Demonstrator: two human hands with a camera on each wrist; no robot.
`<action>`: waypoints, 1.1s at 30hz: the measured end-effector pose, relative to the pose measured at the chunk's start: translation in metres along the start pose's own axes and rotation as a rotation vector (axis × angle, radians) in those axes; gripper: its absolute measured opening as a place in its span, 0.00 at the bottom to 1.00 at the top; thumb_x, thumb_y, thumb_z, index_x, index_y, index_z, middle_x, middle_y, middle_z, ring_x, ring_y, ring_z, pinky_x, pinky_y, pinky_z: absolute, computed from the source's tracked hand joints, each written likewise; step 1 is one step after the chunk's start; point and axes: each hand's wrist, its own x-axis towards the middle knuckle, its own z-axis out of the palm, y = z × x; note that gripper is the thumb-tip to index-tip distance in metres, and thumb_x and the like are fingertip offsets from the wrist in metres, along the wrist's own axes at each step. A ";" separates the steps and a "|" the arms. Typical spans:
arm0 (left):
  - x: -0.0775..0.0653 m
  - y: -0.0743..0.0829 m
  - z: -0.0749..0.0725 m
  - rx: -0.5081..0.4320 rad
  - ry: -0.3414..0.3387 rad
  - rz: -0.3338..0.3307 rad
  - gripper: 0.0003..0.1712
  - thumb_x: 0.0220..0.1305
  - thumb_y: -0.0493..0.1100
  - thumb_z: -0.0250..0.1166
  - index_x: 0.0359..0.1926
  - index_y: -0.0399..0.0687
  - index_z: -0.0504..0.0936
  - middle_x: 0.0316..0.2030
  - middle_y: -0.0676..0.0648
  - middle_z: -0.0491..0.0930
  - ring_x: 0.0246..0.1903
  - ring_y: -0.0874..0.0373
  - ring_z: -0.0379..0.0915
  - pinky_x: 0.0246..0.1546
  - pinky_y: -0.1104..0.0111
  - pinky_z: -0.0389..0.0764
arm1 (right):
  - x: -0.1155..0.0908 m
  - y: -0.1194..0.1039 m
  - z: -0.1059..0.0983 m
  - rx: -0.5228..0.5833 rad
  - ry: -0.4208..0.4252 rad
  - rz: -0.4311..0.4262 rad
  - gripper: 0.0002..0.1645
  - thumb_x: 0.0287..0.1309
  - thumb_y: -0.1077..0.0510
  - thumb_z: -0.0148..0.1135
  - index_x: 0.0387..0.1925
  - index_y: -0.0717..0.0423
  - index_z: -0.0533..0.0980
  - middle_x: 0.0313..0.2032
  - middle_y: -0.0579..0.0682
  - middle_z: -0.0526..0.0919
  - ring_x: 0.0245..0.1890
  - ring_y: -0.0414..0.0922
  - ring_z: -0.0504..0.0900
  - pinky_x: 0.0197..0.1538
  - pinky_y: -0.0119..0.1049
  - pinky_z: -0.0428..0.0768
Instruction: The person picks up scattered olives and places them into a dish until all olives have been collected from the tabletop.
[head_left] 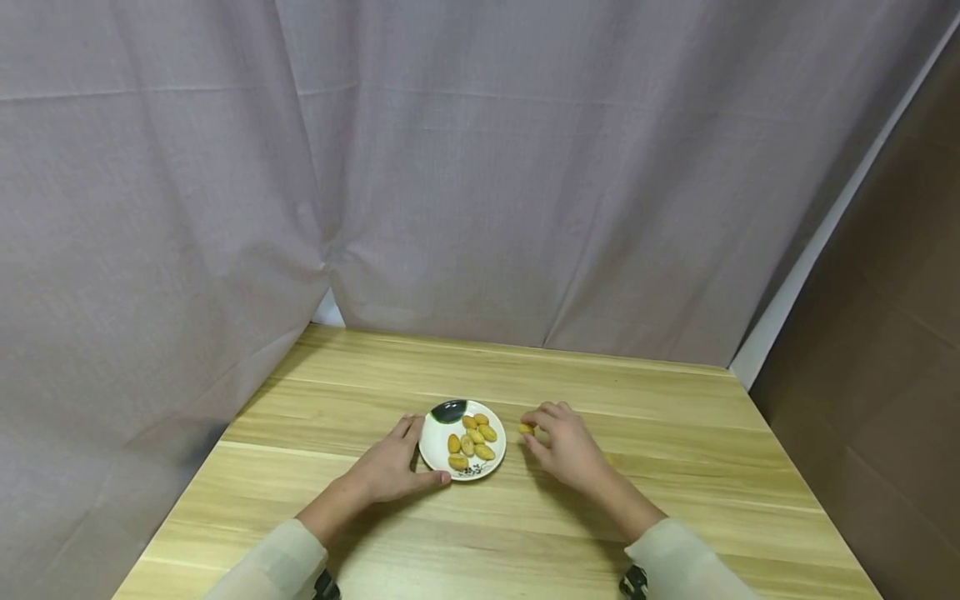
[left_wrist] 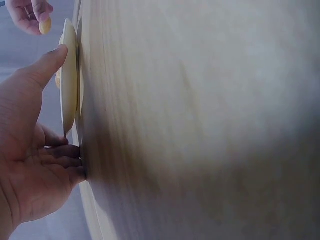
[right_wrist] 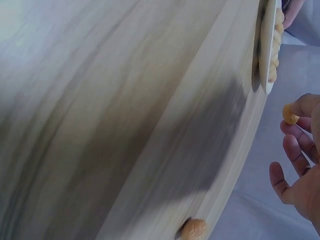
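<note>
A round white plate (head_left: 433,450) with a dark patch and a printed sprig lies on the table. Several small yellow oval fruits (head_left: 485,452) sit on it. My left hand (head_left: 386,471) holds the plate's left side, thumb at the near rim and fingers along the left edge. To the right of the plate, my right hand (head_left: 567,447) pinches one yellow oval fruit (right_wrist: 289,115) between thumb and fingertips, above the table. Another wrinkled fruit (right_wrist: 194,230) lies on the wood by the right wrist, mostly hidden behind it in the head view.
The table (head_left: 480,554) has a light wood-grain top. Grey cloth (head_left: 480,208) hangs behind it and along the left. A brown panel (head_left: 885,375) stands at the right side.
</note>
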 end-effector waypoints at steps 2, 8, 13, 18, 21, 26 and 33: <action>0.000 0.000 0.000 0.001 0.002 0.002 0.72 0.62 0.77 0.74 0.87 0.35 0.55 0.85 0.26 0.56 0.81 0.28 0.62 0.76 0.38 0.75 | 0.002 -0.002 0.002 0.008 -0.007 -0.001 0.14 0.59 0.66 0.81 0.48 0.60 0.89 0.42 0.51 0.90 0.40 0.46 0.81 0.43 0.40 0.81; 0.000 0.000 0.001 -0.002 0.005 0.003 0.72 0.62 0.77 0.74 0.87 0.35 0.55 0.85 0.26 0.56 0.81 0.27 0.62 0.76 0.37 0.75 | 0.009 -0.008 0.007 0.020 -0.042 0.022 0.15 0.62 0.64 0.80 0.50 0.60 0.88 0.43 0.50 0.90 0.41 0.45 0.80 0.45 0.41 0.81; 0.000 -0.001 0.001 -0.003 0.009 0.006 0.71 0.62 0.77 0.74 0.87 0.36 0.55 0.84 0.26 0.57 0.80 0.27 0.63 0.76 0.37 0.76 | 0.012 -0.013 0.008 0.034 -0.062 0.026 0.16 0.63 0.63 0.80 0.51 0.60 0.88 0.44 0.50 0.90 0.42 0.46 0.80 0.46 0.43 0.81; 0.000 0.000 0.000 -0.007 0.007 0.004 0.71 0.62 0.76 0.74 0.87 0.36 0.55 0.84 0.26 0.57 0.80 0.26 0.64 0.75 0.37 0.76 | 0.016 -0.017 0.012 0.045 -0.067 0.017 0.17 0.63 0.63 0.80 0.52 0.60 0.89 0.45 0.50 0.90 0.43 0.47 0.81 0.48 0.45 0.82; 0.000 0.000 0.000 -0.006 0.005 0.001 0.71 0.63 0.77 0.74 0.87 0.36 0.55 0.84 0.26 0.57 0.80 0.26 0.64 0.75 0.36 0.76 | 0.018 -0.019 0.014 0.046 -0.076 0.016 0.17 0.63 0.62 0.79 0.53 0.59 0.89 0.45 0.49 0.90 0.43 0.47 0.81 0.49 0.46 0.82; -0.001 0.000 0.001 -0.006 -0.002 -0.004 0.71 0.63 0.78 0.73 0.88 0.36 0.55 0.85 0.26 0.56 0.80 0.26 0.63 0.75 0.36 0.76 | 0.021 -0.024 0.015 0.050 -0.099 0.029 0.16 0.64 0.62 0.79 0.53 0.59 0.88 0.45 0.49 0.90 0.44 0.48 0.81 0.48 0.46 0.81; -0.001 0.000 0.000 -0.005 -0.002 0.002 0.71 0.63 0.78 0.72 0.88 0.37 0.54 0.85 0.26 0.56 0.80 0.26 0.64 0.74 0.36 0.77 | 0.025 -0.030 0.019 0.046 -0.107 0.035 0.16 0.64 0.61 0.79 0.53 0.57 0.89 0.47 0.49 0.91 0.45 0.47 0.81 0.49 0.45 0.81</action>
